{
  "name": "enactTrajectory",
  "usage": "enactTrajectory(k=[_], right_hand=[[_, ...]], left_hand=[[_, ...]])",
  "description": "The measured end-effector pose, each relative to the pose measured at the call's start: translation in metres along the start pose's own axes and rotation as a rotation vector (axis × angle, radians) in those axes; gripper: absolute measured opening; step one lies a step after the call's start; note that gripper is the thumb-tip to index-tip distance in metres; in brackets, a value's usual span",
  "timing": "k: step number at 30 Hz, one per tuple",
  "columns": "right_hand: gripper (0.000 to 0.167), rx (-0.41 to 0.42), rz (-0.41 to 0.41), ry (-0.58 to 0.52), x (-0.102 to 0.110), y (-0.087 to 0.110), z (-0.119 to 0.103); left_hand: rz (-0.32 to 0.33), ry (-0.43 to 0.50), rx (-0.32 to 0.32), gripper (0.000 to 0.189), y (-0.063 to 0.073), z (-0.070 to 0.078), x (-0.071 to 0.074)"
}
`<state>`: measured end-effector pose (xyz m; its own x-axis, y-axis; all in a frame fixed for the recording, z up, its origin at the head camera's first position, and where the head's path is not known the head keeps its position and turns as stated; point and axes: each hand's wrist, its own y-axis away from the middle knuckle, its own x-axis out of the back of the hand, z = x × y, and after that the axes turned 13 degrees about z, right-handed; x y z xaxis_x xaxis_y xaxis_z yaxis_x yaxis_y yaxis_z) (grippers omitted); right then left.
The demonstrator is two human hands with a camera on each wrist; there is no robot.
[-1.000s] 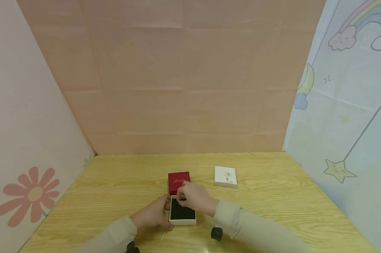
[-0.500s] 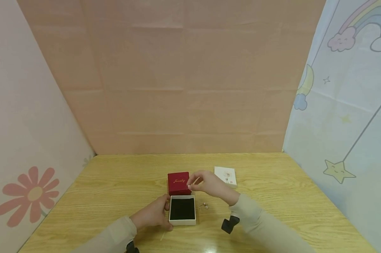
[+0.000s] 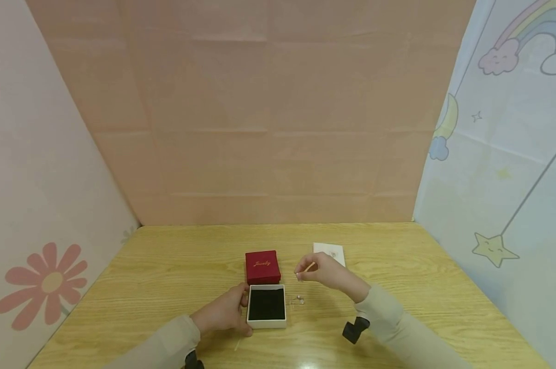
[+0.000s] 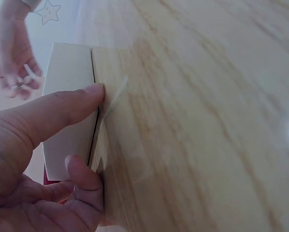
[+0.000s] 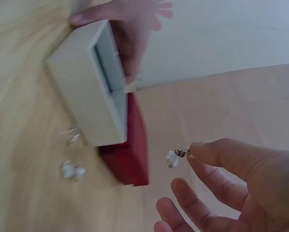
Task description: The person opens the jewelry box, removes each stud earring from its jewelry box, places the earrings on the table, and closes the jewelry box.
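Observation:
My left hand (image 3: 224, 311) grips the left side of an open white box (image 3: 267, 324), thumb at the near corner and fingers round the far one. A black pad (image 3: 266, 305) fills most of the box. To the right of the box, my right hand (image 3: 335, 274) is raised over the table, pinching an earring (image 5: 172, 158) between thumb and forefinger. It has a clear sparkling stone and a thin metal post. Other small sparkling jewellery pieces (image 3: 300, 299) lie on the table just right of the box.
Directly behind the white box stands a red box (image 3: 262, 266) lettered "Jewelry". Farther back, a white printed lid or box (image 3: 329, 249) is partly covered by my right hand. A thin clear strip (image 4: 117, 94) lies near my left thumb.
My right hand has lifted from over the black pad and moved right with the earring. The small jewellery beside the box has come into view. My left hand stays put.

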<state>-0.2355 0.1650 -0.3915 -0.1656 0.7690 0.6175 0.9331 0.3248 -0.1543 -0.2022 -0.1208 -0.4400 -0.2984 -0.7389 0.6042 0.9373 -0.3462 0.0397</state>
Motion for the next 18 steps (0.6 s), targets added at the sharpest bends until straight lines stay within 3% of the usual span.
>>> enactTrajectory(k=[7,18], right_hand=[[0.006,-0.005,-0.040,0.105,-0.008,0.009,0.028],[0.008,0.035,-0.029,0.172,-0.016,0.011,0.032]], left_hand=[[-0.002,0.038,-0.004,0.083,0.001,0.001,-0.001],[-0.004,0.020,0.007,0.083,0.000,0.000,-0.001]])
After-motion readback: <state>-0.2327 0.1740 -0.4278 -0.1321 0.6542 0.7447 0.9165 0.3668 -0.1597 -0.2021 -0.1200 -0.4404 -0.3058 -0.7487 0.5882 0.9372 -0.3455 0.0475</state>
